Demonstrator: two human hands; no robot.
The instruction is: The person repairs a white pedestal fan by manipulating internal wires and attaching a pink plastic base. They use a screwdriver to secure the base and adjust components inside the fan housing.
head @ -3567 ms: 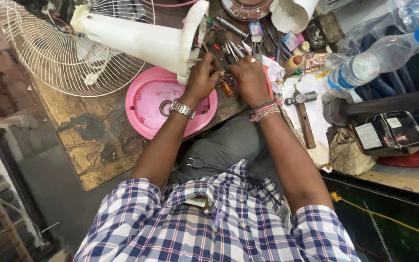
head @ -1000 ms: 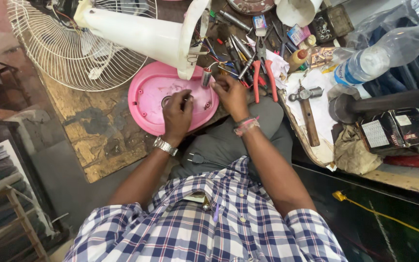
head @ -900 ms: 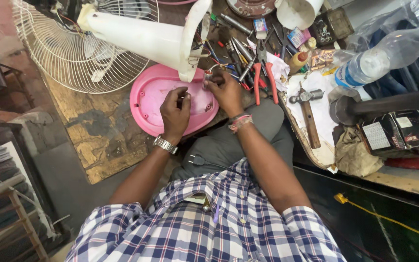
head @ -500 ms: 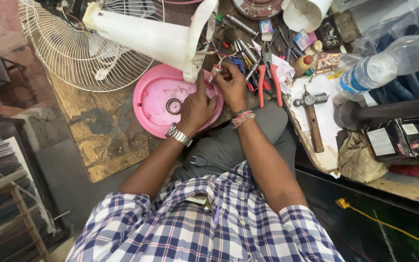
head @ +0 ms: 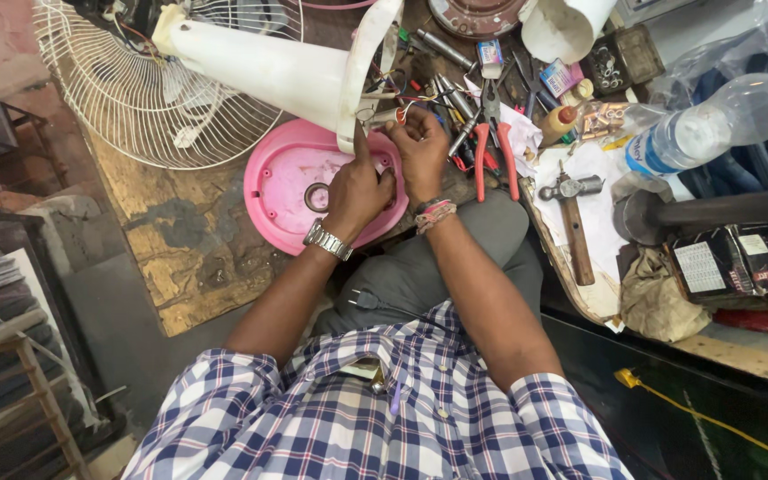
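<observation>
Nearest the camera, the person's checked shirt fills the bottom of the view, and both forearms run up from it toward twelve o'clock, meeting over the pink round cover (head: 291,191) that lies on the desk (head: 180,258).

The left hand (head: 357,182), with a metal watch at its wrist, sits over the right part of that cover; its index finger points straight up at twelve o'clock toward the base of the white fan housing (head: 260,67), while the other fingers look curled in, though what they pinch, if anything, cannot be told.

The right hand (head: 421,147) lies just beside it at two o'clock, slightly farther out, its fingers closed narrowly round the bundle of thin coloured wires (head: 399,114) that comes out of the housing's base. The wires lie right at these fingertips, so the right hand is the nearer one.

The housing's long axis runs from the hands toward ten o'clock, ending at the wire fan guard (head: 148,98). At three o'clock from the right hand lie red-handled pliers (head: 491,151), and farther right a hammer (head: 571,218).
</observation>
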